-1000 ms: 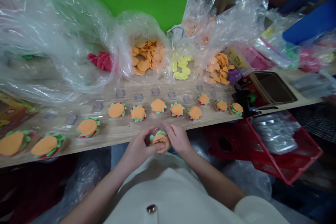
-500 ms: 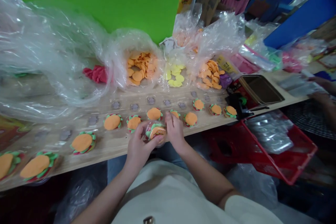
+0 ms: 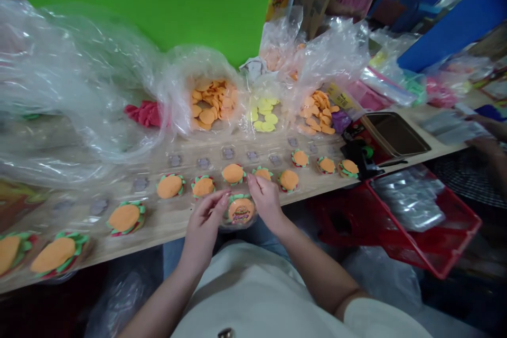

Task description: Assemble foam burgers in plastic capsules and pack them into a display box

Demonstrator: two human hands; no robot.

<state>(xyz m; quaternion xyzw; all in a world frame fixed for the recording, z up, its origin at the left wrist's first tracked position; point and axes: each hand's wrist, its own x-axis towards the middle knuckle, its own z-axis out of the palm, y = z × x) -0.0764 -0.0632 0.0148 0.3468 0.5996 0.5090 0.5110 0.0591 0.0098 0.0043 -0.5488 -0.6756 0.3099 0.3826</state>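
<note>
Between my hands, at the table's near edge, is a clear plastic pack (image 3: 241, 212) with a toy burger inside. A printed picture shows on its orange top, and green frills stick out around it. My left hand (image 3: 206, 219) is closed, with thumb and fingertips pinching the pack's upper left edge. My right hand (image 3: 264, 198) has its fingers pressed together at the upper right edge, gripping it there. Just beyond my fingers stand unlabelled toy burgers, among them an orange-topped burger (image 3: 233, 173) and one partly hidden burger (image 3: 262, 172) behind my right hand.
Several more burgers in clear packs line the table (image 3: 158, 227). Behind them are bags of orange foam pieces (image 3: 216, 103), yellow pieces (image 3: 264, 116) and red pieces (image 3: 144, 113). A tape dispenser (image 3: 362, 156) and a red crate (image 3: 443, 269) are at right. Other people are at the far right.
The pack has turned from tilted in my left hand to facing up, its printed picture in full view. My left fingers have shifted from around its side to its upper left edge.
</note>
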